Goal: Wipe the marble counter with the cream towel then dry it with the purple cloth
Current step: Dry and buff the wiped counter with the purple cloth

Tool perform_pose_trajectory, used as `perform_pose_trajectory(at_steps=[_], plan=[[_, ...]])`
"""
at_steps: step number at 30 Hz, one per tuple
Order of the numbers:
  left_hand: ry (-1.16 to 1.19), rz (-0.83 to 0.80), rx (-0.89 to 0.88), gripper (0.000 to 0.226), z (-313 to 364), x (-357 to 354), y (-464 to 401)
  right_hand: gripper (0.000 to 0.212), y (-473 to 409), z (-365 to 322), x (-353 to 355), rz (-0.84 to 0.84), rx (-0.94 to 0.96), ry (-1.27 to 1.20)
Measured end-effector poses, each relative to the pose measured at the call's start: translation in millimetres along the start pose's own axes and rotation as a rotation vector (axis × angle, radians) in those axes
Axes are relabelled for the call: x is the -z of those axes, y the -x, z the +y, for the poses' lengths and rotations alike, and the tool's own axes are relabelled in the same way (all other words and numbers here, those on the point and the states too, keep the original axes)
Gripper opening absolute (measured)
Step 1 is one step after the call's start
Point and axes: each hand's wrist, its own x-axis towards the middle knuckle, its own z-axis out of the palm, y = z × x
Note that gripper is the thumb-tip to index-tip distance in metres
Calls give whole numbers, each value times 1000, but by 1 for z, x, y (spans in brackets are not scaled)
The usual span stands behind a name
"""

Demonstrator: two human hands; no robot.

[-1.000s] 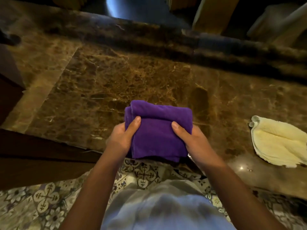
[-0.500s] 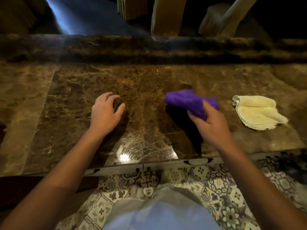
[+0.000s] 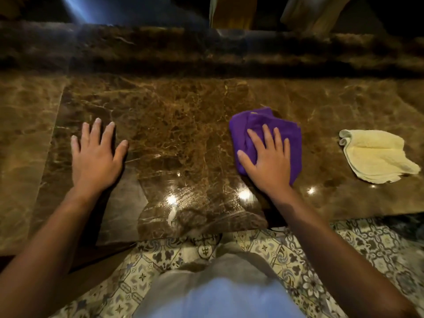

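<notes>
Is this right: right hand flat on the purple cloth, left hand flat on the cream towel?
Not quite. The head view shows the left hand flat on the bare marble counter; the cream towel lies untouched at far right. The right hand is flat on the purple cloth.

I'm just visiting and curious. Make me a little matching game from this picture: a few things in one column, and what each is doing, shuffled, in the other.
Things:
1. purple cloth
2. cream towel
3. left hand
4. right hand

States:
A. flat on bare marble, fingers spread
B. lying alone, untouched, at far right
C. pressing down on a cloth
D. bunched under a palm

Pairs: 1-D, 2-B, 3-A, 4-C
</notes>
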Motion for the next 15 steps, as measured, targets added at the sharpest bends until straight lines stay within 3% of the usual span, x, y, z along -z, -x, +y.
perform_pose_trajectory(at_steps=[9,15], plan=[[-37,-1,12,66,4,1,-1,72,-167,-55,-4,-94,30,-6],[-30,-12,27,63,3,4,0,69,-134,-100,-10,-143,221,-21]])
